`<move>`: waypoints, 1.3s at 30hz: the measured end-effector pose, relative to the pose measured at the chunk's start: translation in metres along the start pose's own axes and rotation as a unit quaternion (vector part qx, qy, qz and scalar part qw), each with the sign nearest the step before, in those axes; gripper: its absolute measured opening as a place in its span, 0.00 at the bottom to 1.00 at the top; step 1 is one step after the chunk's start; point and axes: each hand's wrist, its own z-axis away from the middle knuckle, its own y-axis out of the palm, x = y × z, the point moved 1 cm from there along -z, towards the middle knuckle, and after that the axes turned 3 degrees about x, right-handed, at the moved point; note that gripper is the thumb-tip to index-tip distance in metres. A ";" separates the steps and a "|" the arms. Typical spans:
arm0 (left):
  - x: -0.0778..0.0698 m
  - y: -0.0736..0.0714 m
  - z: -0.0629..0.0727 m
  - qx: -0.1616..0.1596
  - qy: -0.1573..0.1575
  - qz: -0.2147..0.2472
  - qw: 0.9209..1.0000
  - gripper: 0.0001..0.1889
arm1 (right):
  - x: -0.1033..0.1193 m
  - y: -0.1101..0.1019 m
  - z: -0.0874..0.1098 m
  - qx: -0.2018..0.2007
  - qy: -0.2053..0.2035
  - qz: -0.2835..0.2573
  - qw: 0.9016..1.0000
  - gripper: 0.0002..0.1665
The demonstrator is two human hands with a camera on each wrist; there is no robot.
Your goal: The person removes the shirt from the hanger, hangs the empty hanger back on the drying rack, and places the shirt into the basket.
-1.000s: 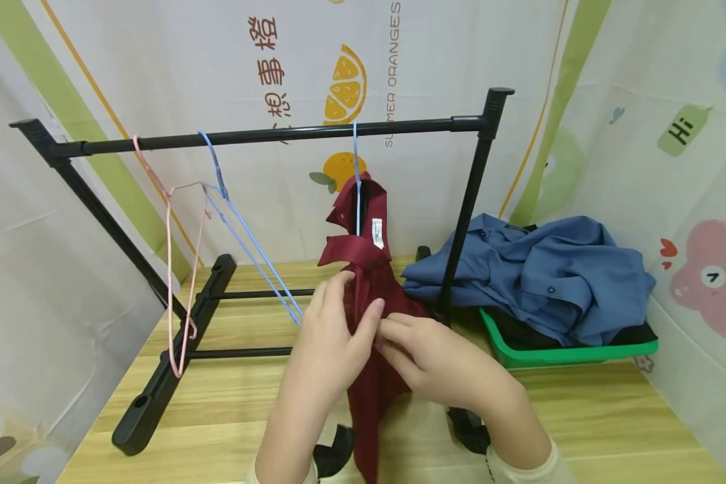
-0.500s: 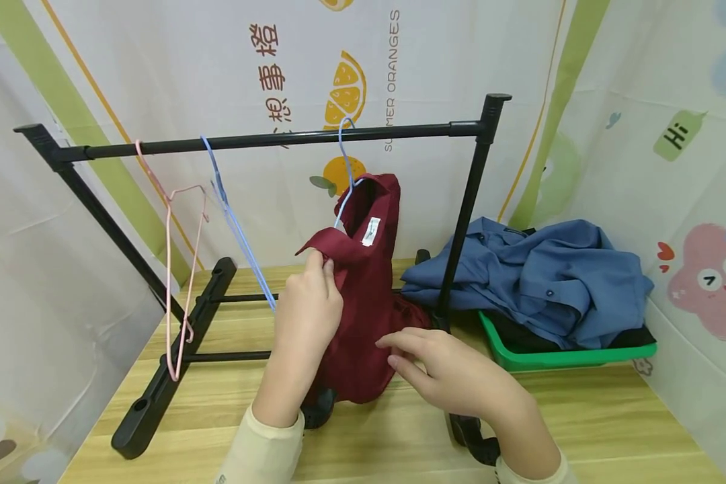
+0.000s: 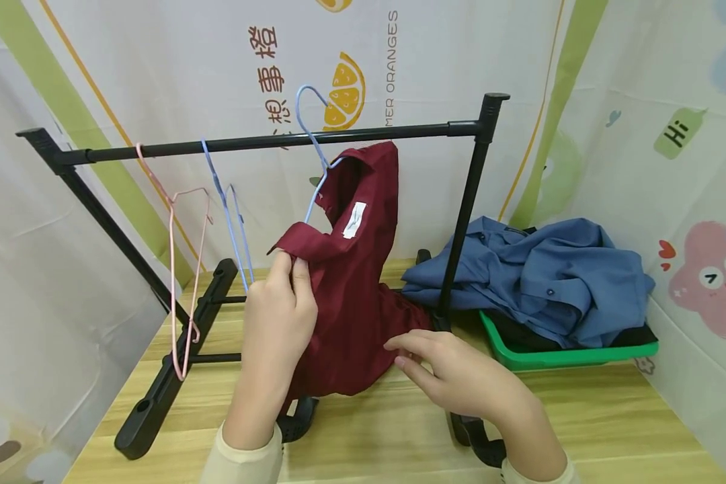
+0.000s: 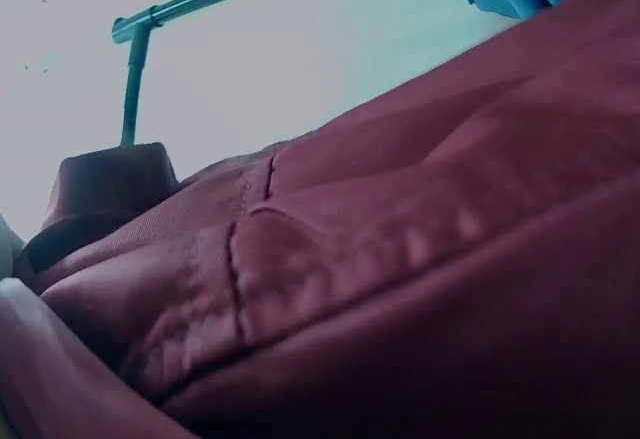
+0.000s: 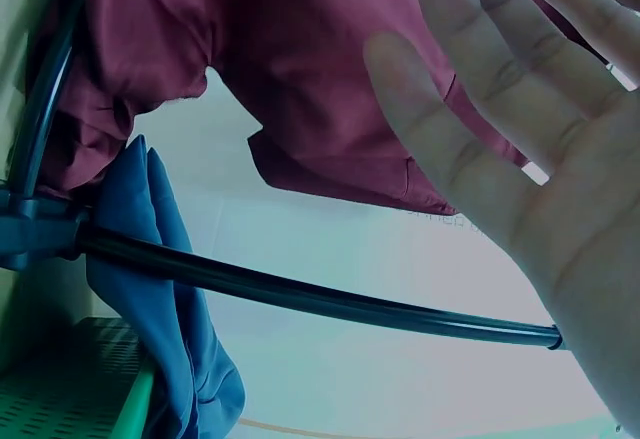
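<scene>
A dark red shirt (image 3: 351,309) with a collar and white label hangs on a blue hanger (image 3: 316,161). The hanger's hook rises above the black rail and seems clear of it. With thumb and fingers, my left hand (image 3: 281,309) pinches the shirt's front edge just below the collar. My right hand (image 3: 454,370) is beside the lower part of the shirt, fingers loosely extended and holding nothing; the right wrist view shows its spread fingers (image 5: 470,159) in front of the red cloth. Red fabric (image 4: 350,239) fills most of the left wrist view.
The black garment rack (image 3: 254,142) stands on a wood-grain table (image 3: 581,417). A pink hanger (image 3: 172,282) and another blue hanger (image 3: 226,202) hang at its left. Behind the right post, a blue shirt (image 3: 556,275) lies heaped over dark cloth in a green basket (image 3: 575,359).
My left hand has shifted left, drawing the shirt front with it. The shirt's hanger has turned and risen, its hook lifting above the rail. My right hand has let go of the shirt.
</scene>
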 end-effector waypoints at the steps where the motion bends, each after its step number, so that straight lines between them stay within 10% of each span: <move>1: 0.002 -0.002 0.003 -0.002 0.001 0.001 1.000 0.18 | -0.001 0.000 0.000 0.000 0.001 0.000 1.000 0.17; 7: 0.021 -0.007 0.021 -0.019 0.025 0.006 0.999 0.23 | -0.006 -0.001 0.004 -0.014 0.000 0.001 1.000 0.16; 18: 0.056 -0.026 0.043 -0.077 0.186 -0.026 0.979 0.19 | -0.011 -0.002 0.019 -0.117 -0.060 -0.017 0.991 0.14; 30: 0.073 -0.044 0.054 -0.048 0.312 0.014 0.949 0.25 | 0.000 -0.024 0.033 -0.387 -0.132 0.030 0.912 0.25; 39: 0.076 -0.047 0.061 0.022 0.380 0.111 0.918 0.20 | 0.000 -0.032 0.045 -0.458 -0.140 0.092 0.873 0.30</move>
